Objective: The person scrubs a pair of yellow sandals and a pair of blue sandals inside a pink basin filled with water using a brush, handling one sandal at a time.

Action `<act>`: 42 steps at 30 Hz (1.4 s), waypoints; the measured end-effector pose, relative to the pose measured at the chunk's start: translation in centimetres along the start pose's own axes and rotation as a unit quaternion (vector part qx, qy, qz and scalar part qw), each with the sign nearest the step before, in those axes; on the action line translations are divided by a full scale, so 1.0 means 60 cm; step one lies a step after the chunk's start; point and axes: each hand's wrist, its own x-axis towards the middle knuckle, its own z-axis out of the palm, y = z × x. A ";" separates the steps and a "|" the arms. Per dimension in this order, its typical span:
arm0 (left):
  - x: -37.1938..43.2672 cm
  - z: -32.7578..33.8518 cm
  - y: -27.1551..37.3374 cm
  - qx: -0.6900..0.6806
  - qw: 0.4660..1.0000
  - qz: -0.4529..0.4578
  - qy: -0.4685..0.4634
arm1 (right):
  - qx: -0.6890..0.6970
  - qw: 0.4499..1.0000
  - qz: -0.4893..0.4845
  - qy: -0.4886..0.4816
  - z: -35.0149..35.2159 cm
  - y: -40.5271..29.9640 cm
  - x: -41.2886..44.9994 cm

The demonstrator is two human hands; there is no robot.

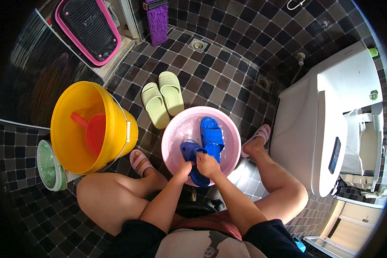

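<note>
Over the front of a pink plastic basin (233,135) with water in it, my left hand (184,169) grips the side of a blue slide slipper (198,176). This slipper is tilted, its toe pointing into the basin and its heel towards me over the near rim. My right hand (208,165) is curled against the same slipper at its strap; the inside of that hand is hidden. A small whitish patch shows at the slipper's toe, too unclear to name. The other blue slipper (211,133) lies in the basin, beside the one I hold, with its heel partly covered.
A yellow bucket (124,129) holding a red dipper (96,132) stands at the left, beside a green-and-white tub (48,166). Pale green slippers (158,108) sit beyond the basin. A white washing machine (296,129) bears a phone (334,155). A floor drain (198,45) lies ahead.
</note>
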 end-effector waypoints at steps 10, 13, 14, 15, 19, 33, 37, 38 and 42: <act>-0.014 0.011 -0.004 0.060 0.991 0.102 0.054 | 0.020 0.998 -0.049 -0.032 0.020 0.032 0.001; 0.034 -0.009 -0.031 0.038 0.993 0.102 0.045 | -0.015 0.999 -0.041 -0.002 0.043 0.015 0.049; 0.042 -0.015 -0.031 0.019 0.994 0.104 0.015 | -0.020 0.998 -0.053 0.011 0.045 0.013 0.044; 0.047 -0.018 -0.035 0.000 0.995 0.101 -0.016 | -0.020 0.998 -0.052 0.008 0.044 0.015 0.032; 0.003 -0.015 -0.010 -0.013 0.997 0.076 0.016 | 0.067 0.987 -0.148 -0.019 -0.023 0.020 -0.054; 0.024 -0.014 -0.014 0.063 0.992 0.066 0.092 | 0.050 0.995 -0.085 -0.013 -0.002 0.070 -0.033; -0.005 -0.016 0.000 0.084 0.994 0.062 0.025 | 0.072 0.994 -0.081 -0.015 -0.013 0.069 -0.082; -0.005 -0.016 -0.012 0.110 0.988 0.089 0.066 | 0.051 0.996 -0.078 -0.001 -0.011 0.054 -0.079; -0.068 0.028 0.046 0.187 0.973 0.108 0.081 | -0.036 0.999 0.019 0.005 0.006 0.030 0.005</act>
